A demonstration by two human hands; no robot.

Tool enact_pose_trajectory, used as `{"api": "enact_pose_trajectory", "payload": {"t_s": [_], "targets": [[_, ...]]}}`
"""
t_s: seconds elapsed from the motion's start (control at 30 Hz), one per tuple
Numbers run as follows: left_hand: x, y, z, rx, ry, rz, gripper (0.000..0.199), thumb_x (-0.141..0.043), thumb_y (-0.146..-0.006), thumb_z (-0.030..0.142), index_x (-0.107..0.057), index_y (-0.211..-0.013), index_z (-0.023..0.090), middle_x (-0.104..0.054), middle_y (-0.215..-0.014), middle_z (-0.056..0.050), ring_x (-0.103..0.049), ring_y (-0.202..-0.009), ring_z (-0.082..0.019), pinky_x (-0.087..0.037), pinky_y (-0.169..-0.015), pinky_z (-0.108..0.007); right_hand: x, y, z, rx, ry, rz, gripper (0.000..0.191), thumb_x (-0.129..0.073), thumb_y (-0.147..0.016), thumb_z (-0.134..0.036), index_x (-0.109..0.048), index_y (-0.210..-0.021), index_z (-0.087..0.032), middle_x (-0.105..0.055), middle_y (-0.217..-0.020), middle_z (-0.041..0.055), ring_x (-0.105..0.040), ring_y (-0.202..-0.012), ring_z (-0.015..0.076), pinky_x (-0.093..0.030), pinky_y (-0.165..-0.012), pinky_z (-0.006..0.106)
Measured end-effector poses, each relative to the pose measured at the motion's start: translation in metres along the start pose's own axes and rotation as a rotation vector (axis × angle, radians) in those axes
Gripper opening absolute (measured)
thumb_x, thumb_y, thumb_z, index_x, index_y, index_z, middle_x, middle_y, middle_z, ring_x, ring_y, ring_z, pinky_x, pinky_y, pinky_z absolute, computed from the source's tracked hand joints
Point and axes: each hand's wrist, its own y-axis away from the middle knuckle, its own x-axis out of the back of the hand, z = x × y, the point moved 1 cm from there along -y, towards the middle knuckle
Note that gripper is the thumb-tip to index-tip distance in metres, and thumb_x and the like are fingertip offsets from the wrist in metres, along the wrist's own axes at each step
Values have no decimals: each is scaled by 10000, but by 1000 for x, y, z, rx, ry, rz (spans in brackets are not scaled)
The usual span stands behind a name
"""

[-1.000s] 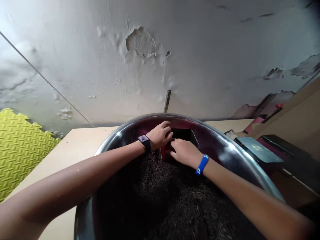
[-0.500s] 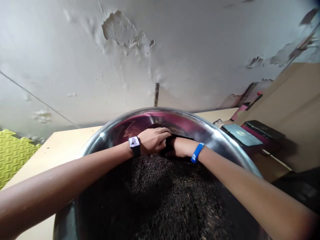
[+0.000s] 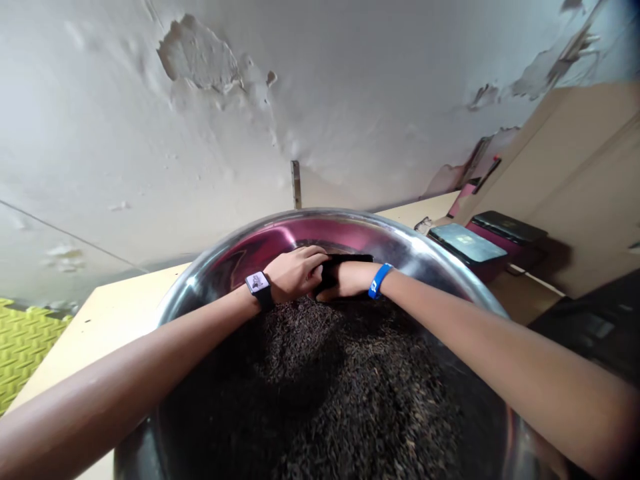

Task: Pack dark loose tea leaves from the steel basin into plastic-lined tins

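A large round metal bowl (image 3: pixel 210 270) holds a heap of dark, loose leaf-like bits (image 3: pixel 370 393). Near its far wall my left hand (image 3: pixel 296 272), with a watch on the wrist, has its fingers curled over the edge of a black container (image 3: pixel 361 259). My right hand (image 3: pixel 347 279), below a blue wristband, reaches into that container; its fingertips are in shadow, and whatever they hold cannot be made out. The two hands are close together, just above the dark heap.
The bowl stands on a pale table (image 3: pixel 130 293) against a peeling wall (image 3: pixel 350 100). At the right are dark-lidded boxes (image 3: pixel 467 242) beside a tan panel (image 3: pixel 590 187). A yellow-green foam mat (image 3: pixel 25 347) lies at the far left.
The whole view has shifted, so wall, bowl and boxes appear further left. My right hand sits slightly higher, and more of the black container shows behind it.
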Motion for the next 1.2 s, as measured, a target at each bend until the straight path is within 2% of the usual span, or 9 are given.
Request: {"api": "enact_pose_trajectory", "payload": {"t_s": [0.27,0.5,0.6,0.7,0.77,0.83,0.9,1.07,1.2], "targets": [[2,-2,2,51,-9,-17,331,-355,-832,223,-514,-1119,179,-530,-1139,-62,-502,-1034,-176,-455,-853,-326,-1,-4,-15,-5,196,122,327,-492,-754,-280,-620,-1001,-108,-642,-951,148,-613,-810,231,-442,-669,278],[1,-3,-1,169,23,-7,334,-347,-827,207,-499,-1124,193,-532,-1124,-58,-533,-976,-176,-457,-828,-324,17,12,-12,-174,204,257,274,-448,-741,-101,-630,-945,-107,-645,-857,157,-614,-791,225,-431,-655,278],[-1,-1,-10,181,19,-20,298,-353,-820,205,-522,-1062,175,-558,-1047,-65,-560,-888,-174,-475,-765,-316,42,38,-21,-128,242,455,274,-442,-733,-124,-616,-940,-171,-635,-805,107,-599,-716,224,-418,-587,303],[-2,1,-19,195,31,21,299,-352,-813,187,-531,-1050,158,-562,-1038,-71,-562,-878,-168,-471,-773,-309,73,67,-23,-226,238,784,338,-390,-802,-180,-515,-1115,-156,-606,-817,108,-573,-723,213,-410,-603,319],[-2,1,-22,203,47,47,310,-353,-809,176,-536,-1058,158,-558,-1063,-67,-556,-907,-164,-460,-805,-307,87,77,-12,-320,217,1029,391,-340,-846,-212,-407,-1222,-127,-588,-873,126,-557,-795,223,-405,-649,339],[-2,0,-22,193,55,27,296,-365,-804,181,-556,-1030,169,-566,-1051,-54,-558,-904,-158,-456,-814,-300,91,75,6,-405,205,1128,404,-335,-854,-232,-378,-1239,-115,-582,-890,137,-546,-837,233,-400,-673,348],[0,0,-19,177,41,-16,269,-380,-800,200,-579,-980,183,-566,-1051,-43,-560,-892,-157,-457,-808,-295,83,62,28,-482,195,1014,370,-383,-833,-243,-449,-1174,-116,-595,-852,139,-554,-821,236,-400,-667,340],[3,-1,-15,189,-60,-100,253,-401,-799,290,-593,-916,175,-557,-1052,-56,-563,-846,-172,-462,-742,-293,47,27,65,-598,153,533,269,-519,-745,-232,-587,-982,-125,-627,-859,151,-582,-816,238,-406,-660,302],[2,4,-21,245,-180,-148,286,-405,-791,352,-607,-751,154,-563,-900,-81,-556,-687,-162,-453,-600,-281,44,25,63,-614,157,509,318,-508,-756,-303,-573,-1027,-149,-626,-928,142,-582,-822,228,-402,-635,286]]}}
